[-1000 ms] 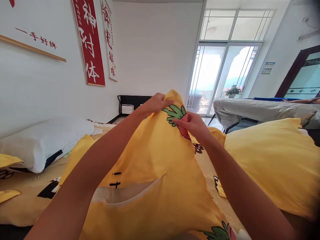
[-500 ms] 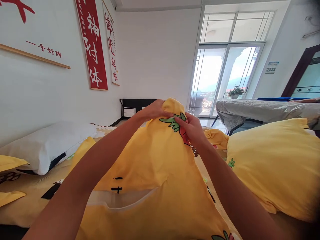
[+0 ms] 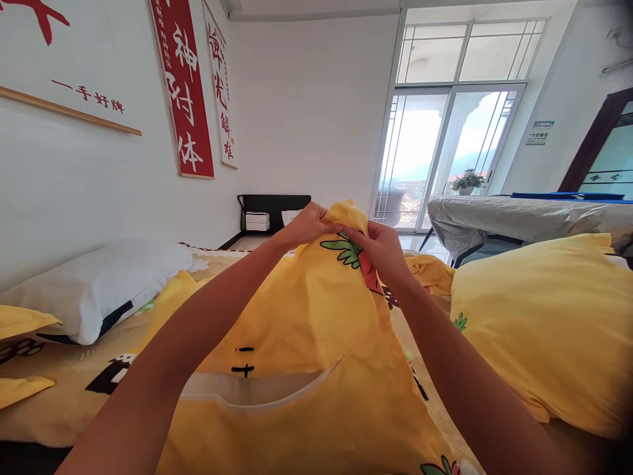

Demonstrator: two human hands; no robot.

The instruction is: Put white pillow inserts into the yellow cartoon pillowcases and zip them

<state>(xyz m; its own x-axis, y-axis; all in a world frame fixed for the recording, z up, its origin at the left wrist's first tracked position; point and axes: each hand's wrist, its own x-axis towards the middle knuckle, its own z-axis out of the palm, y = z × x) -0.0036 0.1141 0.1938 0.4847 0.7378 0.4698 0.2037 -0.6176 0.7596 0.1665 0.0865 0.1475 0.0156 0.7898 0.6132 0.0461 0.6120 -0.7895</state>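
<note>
A yellow pillowcase [image 3: 316, 310] with a printed carrot near its far end stretches in front of me over the patterned bedding. Its far corner is raised and gathered between my hands. My left hand [image 3: 310, 225] pinches the cloth on the left of that corner, fingers partly hidden behind it. On the right, my right hand [image 3: 383, 249] grips the same corner, its thumb pressed on the cloth close to the left thumb. Nearer to me, a pale-edged opening [image 3: 267, 392] gapes across the case, with whitish material showing inside.
A plump yellow pillow [image 3: 539, 330] lies at my right, a white pillow [image 3: 123, 280] at my left. Crumpled yellow cloth [image 3: 430, 272] sits beyond my right forearm. Behind it stands a table [image 3: 524, 214] under a plastic cover. Patterned bedding [image 3: 64, 415] spreads beneath.
The bunched corner has become narrower and more pointed, and sits slightly lower. Both hands keep their hold. The opening in the case has shifted a little right.
</note>
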